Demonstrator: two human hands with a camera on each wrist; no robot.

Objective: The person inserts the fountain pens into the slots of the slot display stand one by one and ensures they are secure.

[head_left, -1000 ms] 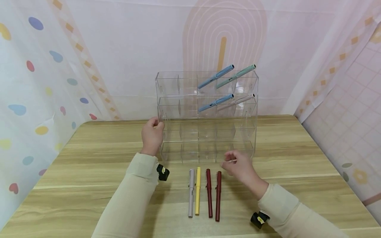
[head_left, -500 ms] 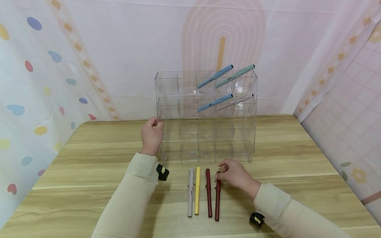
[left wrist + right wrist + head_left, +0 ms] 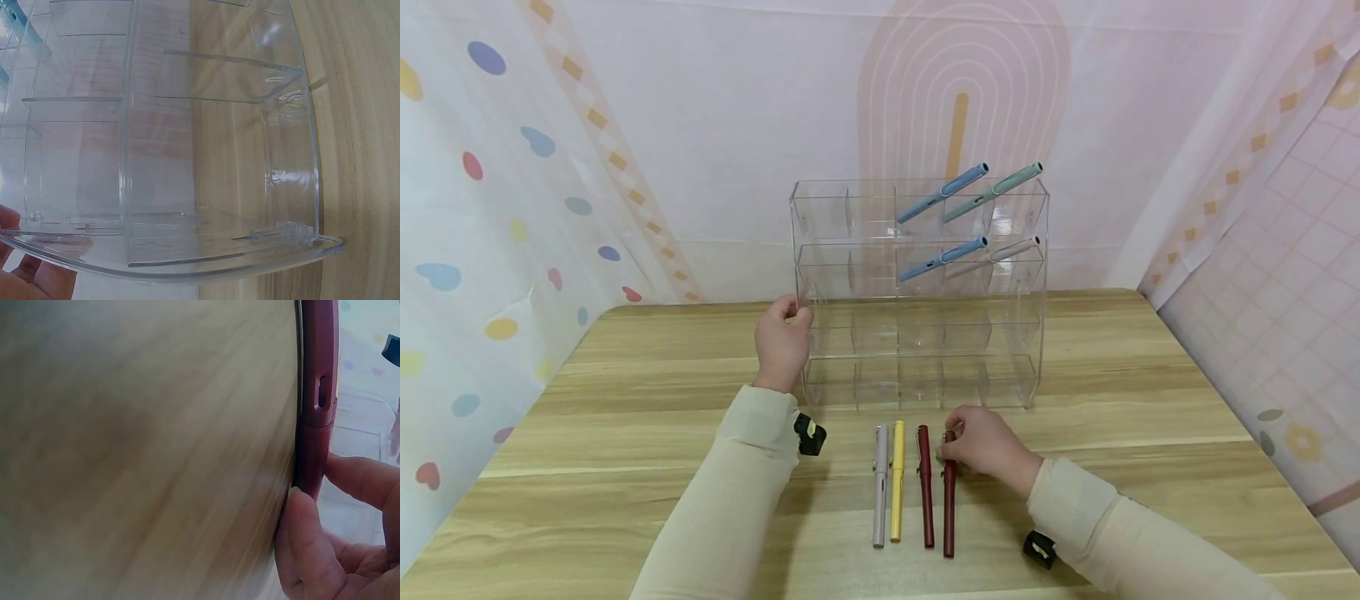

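Dark red, the outer pen (image 3: 950,508) is set flat on the table (image 3: 647,433), at the right end of a row of four. Its long axis is pointed from the front edge towards the rack (image 3: 921,357), and its clipped end is turned to the far side. That far end is pinched by the right hand (image 3: 988,437): in the right wrist view the barrel is held between the thumb and the fingers (image 3: 309,540), so most of its length is left stretched out towards the person. Whether it is lifted at all cannot be told.

The rack is placed straight beyond the pinched end, near but apart from it. Its left side panel is gripped at the edge by the left hand (image 3: 782,343), by which the row is not touched; the right hand is much the nearer to the pens.

Just left of the outer pen, the inner pen (image 3: 927,487) is laid nearly parallel, followed by the yellow pen (image 3: 898,483) and the grey pen (image 3: 880,487). Two blue pens (image 3: 943,193), a green pen (image 3: 994,192) and a pale pen (image 3: 996,257) are held tilted in the rack's upper two tiers.
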